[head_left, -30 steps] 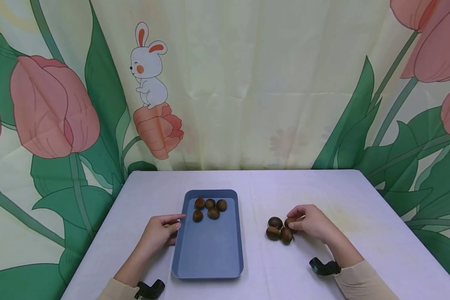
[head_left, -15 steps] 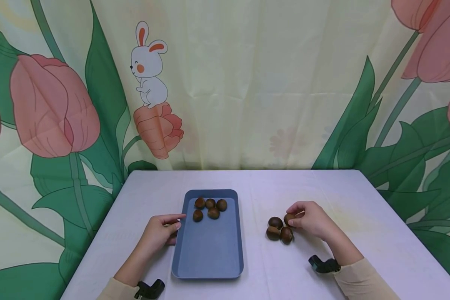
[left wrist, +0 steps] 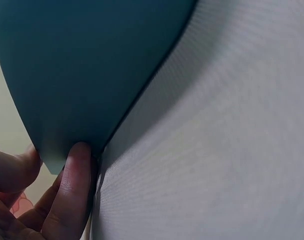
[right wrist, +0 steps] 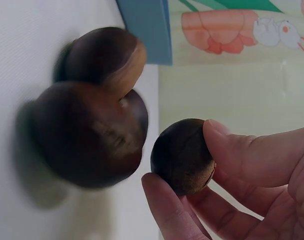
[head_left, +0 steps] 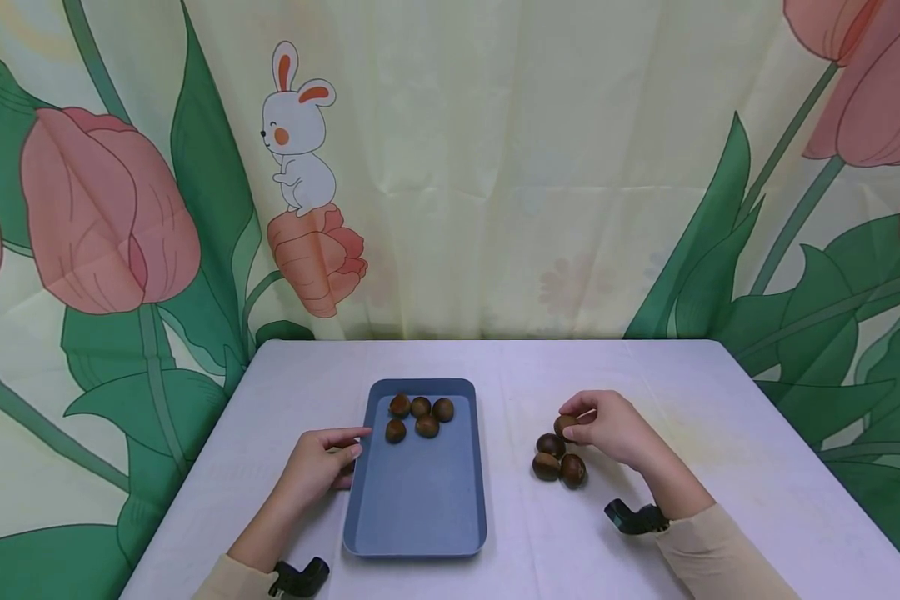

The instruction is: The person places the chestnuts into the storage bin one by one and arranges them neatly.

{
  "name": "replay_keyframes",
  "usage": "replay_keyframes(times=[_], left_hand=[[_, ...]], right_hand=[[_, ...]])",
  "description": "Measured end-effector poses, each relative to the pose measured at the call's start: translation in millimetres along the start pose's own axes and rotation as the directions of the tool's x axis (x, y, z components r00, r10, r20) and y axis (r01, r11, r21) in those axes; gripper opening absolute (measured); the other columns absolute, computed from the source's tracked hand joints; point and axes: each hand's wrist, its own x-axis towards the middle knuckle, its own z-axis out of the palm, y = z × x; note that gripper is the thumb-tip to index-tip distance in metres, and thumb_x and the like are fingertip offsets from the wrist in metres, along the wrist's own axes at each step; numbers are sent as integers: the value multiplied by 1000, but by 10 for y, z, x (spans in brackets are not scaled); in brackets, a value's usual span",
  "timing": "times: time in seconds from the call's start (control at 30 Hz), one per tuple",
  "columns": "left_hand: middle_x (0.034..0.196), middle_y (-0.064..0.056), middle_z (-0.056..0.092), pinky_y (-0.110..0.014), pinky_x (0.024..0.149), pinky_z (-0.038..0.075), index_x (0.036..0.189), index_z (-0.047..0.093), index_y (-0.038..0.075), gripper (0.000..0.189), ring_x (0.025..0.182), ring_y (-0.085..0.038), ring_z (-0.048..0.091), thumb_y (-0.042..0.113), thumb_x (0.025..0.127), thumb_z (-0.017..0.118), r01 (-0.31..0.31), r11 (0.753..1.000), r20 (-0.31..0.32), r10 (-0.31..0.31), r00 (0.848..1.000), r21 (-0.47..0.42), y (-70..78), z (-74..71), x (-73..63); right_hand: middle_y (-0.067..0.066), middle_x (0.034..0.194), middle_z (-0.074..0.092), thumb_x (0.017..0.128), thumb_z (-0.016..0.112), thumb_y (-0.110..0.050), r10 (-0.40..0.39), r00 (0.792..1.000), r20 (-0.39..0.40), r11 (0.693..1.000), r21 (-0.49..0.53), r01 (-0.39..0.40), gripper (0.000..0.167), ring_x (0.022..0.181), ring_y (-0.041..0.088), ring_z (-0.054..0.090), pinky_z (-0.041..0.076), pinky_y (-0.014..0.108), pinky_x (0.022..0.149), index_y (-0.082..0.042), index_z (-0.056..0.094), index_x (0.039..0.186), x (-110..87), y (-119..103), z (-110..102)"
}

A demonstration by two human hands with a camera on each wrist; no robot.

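Your right hand (head_left: 617, 429) pinched a rounded brown chestnut (right wrist: 183, 156) — dark, with a rougher patch — near three smooth-shelled chestnuts (head_left: 547, 467) on the cloth-covered tabletop (head_left: 525, 542). Your left hand (head_left: 313, 468), fingers relaxed, touched the smooth, round-cornered blue tray (head_left: 415, 521) bearing five chestnuts (head_left: 427, 427).

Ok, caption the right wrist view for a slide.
A right hand pinches one chestnut near other chestnuts on a white cloth.
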Motion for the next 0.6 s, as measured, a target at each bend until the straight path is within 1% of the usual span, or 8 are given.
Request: replay_keyframes(times=[0.1,0.3,0.47,0.6], left_hand=[[120,-17,71,-34,64,67,132,78,13,31,79,-16,72,5,104,68,-1,1000,0,1,1000,2,-5,2,6],[120,-17,71,-34,64,67,132,78,12,31,79,-16,73,4,103,69,7,1000,-3,-7,1000,-1,-13,3,14],[119,-17,72,-34,65,68,131,79,13,31,79,-16,73,4,103,70,8,1000,-2,-8,1000,-7,-17,-1,21],[119,-17,71,-34,65,67,132,78,12,31,79,-16,73,4,103,69,3,1000,3,-3,1000,-13,-18,-1,20]], right_hand=[[15,115,75,92,81,-5,-15,1000,0,1000,-3,15,27,101,23,73,65,35,78,-1,74,118,27,-72,23],[15,114,75,93,79,-3,-25,1000,18,999,40,25,25,99,23,74,67,35,81,-1,74,118,98,-256,116],[13,115,75,93,80,-5,-37,999,22,999,10,37,23,99,22,74,67,38,85,-5,76,116,213,-454,187],[11,113,76,92,81,-5,-62,997,40,998,24,61,23,98,21,73,66,38,86,-8,77,114,302,-568,271]])
